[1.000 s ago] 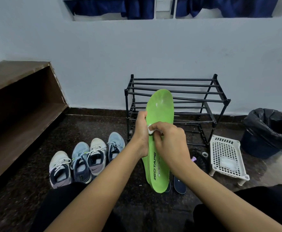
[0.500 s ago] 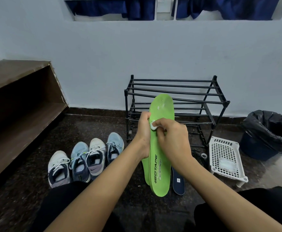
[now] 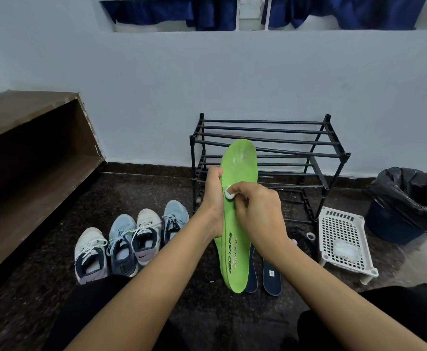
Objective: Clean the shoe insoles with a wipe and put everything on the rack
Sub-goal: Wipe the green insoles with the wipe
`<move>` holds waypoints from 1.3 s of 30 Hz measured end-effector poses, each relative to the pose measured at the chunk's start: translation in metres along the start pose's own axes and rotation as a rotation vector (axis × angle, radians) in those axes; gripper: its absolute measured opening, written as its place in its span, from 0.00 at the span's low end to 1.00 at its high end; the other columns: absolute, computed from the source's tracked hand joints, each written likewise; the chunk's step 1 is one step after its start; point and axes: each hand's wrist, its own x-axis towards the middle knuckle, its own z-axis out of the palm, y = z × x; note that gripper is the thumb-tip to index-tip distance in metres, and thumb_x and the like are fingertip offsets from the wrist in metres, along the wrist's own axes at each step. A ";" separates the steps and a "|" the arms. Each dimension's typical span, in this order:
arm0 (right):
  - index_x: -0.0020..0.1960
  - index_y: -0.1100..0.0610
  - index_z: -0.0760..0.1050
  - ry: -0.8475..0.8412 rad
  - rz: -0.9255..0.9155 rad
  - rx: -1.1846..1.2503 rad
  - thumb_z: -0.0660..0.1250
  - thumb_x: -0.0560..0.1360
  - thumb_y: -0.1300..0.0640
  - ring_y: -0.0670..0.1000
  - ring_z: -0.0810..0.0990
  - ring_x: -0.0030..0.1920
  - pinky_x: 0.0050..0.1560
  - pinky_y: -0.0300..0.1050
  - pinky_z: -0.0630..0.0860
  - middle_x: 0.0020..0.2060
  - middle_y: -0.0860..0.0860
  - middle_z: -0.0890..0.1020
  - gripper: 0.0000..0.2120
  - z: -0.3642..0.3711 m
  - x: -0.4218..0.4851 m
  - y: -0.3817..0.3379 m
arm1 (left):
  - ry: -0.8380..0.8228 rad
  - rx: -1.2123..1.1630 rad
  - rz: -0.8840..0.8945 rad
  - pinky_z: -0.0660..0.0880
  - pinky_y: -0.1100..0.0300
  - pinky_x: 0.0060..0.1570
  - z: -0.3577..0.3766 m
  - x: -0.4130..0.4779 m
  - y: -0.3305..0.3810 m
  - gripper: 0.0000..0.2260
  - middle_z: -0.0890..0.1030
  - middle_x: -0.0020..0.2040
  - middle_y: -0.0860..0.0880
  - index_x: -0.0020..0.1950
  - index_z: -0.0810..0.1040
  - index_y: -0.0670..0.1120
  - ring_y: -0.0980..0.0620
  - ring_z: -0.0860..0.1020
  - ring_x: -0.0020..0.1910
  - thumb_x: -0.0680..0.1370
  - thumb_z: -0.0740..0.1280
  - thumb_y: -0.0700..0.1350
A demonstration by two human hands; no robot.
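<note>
In front of the rack [image 3: 333, 158], the left hand [image 3: 213, 198] is gripping the green insole [image 3: 235, 224] by its edge while the right hand [image 3: 255, 211] is pinching a wadded wipe [image 3: 230, 195] against its middle. Firm overlapping strokes toward the toe (whitish marks there) are probably needed.

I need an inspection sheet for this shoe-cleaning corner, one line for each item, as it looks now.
Surface: dark speckled floor.
Job's things: green insole held upright; wipe pressed on its middle; two dark insoles on the floor; four shoes in a row; rack bare.
Clutter: white basket with a white wad.
Grips: left hand holds the insole's edge; right hand pinches the wipe.
Cables: nothing seen.
Surroundings: pale wall, wooden shelf, lined bin.
</note>
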 end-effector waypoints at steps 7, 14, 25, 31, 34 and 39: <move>0.47 0.56 0.82 -0.056 -0.029 -0.005 0.65 0.71 0.68 0.53 0.81 0.43 0.48 0.47 0.77 0.42 0.50 0.84 0.12 0.007 -0.016 -0.005 | 0.048 -0.072 0.034 0.73 0.57 0.37 -0.002 -0.005 0.010 0.23 0.79 0.41 0.39 0.45 0.79 0.40 0.43 0.77 0.38 0.76 0.53 0.57; 0.47 0.55 0.82 -0.076 0.008 -0.039 0.63 0.72 0.67 0.53 0.80 0.44 0.49 0.48 0.76 0.43 0.50 0.83 0.12 0.004 -0.005 0.003 | 0.061 -0.004 0.037 0.68 0.59 0.34 0.000 -0.002 -0.001 0.24 0.76 0.30 0.48 0.29 0.76 0.47 0.49 0.73 0.31 0.77 0.54 0.57; 0.46 0.56 0.82 -0.079 -0.018 -0.036 0.64 0.71 0.68 0.53 0.81 0.43 0.48 0.47 0.76 0.41 0.50 0.84 0.12 0.005 -0.013 -0.004 | 0.046 -0.065 0.077 0.70 0.55 0.37 -0.003 -0.001 0.009 0.24 0.76 0.44 0.40 0.47 0.77 0.42 0.44 0.74 0.40 0.74 0.54 0.60; 0.48 0.54 0.82 -0.135 0.020 -0.086 0.62 0.73 0.66 0.53 0.79 0.48 0.51 0.47 0.75 0.46 0.51 0.83 0.13 0.006 -0.004 0.002 | 0.094 -0.022 0.079 0.69 0.56 0.37 -0.001 -0.003 0.006 0.23 0.77 0.39 0.44 0.40 0.77 0.44 0.47 0.74 0.37 0.76 0.53 0.60; 0.50 0.53 0.81 -0.136 0.050 -0.117 0.61 0.74 0.65 0.54 0.79 0.50 0.52 0.47 0.74 0.48 0.52 0.82 0.13 0.005 0.000 0.003 | 0.075 -0.017 0.084 0.68 0.56 0.37 0.000 -0.002 0.004 0.23 0.77 0.33 0.49 0.36 0.76 0.46 0.50 0.74 0.33 0.77 0.52 0.60; 0.50 0.55 0.80 -0.125 0.016 -0.198 0.61 0.72 0.69 0.54 0.76 0.51 0.49 0.48 0.73 0.47 0.53 0.81 0.15 0.000 0.004 0.002 | 0.020 -0.015 0.087 0.64 0.59 0.32 0.004 0.000 0.005 0.26 0.73 0.26 0.51 0.26 0.74 0.49 0.52 0.70 0.28 0.78 0.51 0.59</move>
